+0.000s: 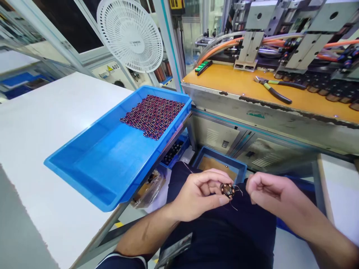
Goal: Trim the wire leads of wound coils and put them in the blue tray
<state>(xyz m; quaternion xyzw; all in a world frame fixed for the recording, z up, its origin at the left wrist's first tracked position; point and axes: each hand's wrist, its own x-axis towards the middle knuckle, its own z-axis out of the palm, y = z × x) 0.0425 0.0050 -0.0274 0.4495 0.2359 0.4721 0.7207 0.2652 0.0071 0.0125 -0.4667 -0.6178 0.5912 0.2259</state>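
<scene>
My left hand (196, 196) is closed above my lap, its thumb and fingers pinching a small round copper-wound stator (227, 190) by its rim. The stator's ring of copper coils faces up and to the right, and thin loose wire ends stick out from it. To its right is my right hand (272, 190), apart from the stator, with curled fingers and the thumb pressed against them. Whatever those fingers hold, if anything, is hidden or too fine to see.
A blue tray (84, 149) on the white table (36, 123) holds many small dark-red and copper parts. Cutting pliers (273, 89) lie on the orange machine bench (224, 78). A white fan (130, 35) stands behind the tray. Below is another blue bin (242, 166).
</scene>
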